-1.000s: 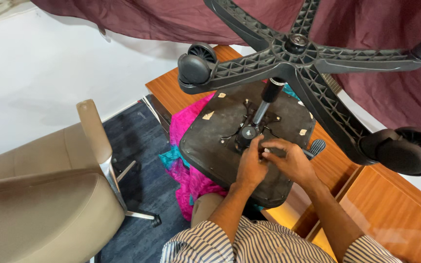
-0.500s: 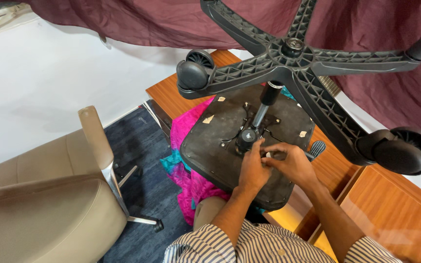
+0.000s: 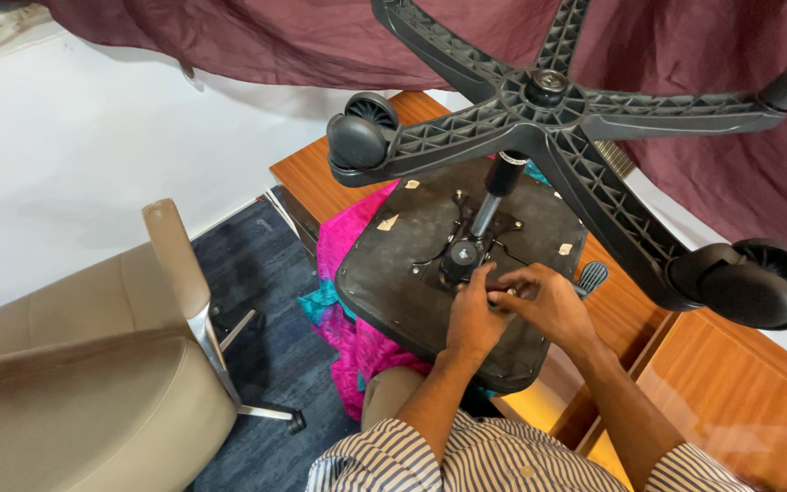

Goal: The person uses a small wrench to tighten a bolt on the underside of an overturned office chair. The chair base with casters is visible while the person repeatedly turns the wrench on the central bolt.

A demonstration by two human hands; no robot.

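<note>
We work both hands at an upturned office chair on the table: our left hand [image 3: 472,319] and right hand [image 3: 548,305] pinch a small part together, just right of the gas column [image 3: 489,205], which rises up and away to the wheeled base [image 3: 548,100]

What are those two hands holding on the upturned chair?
Both the left hand and right hand pinch something small at the mechanism under the seat; what exactly cannot be told.
</note>
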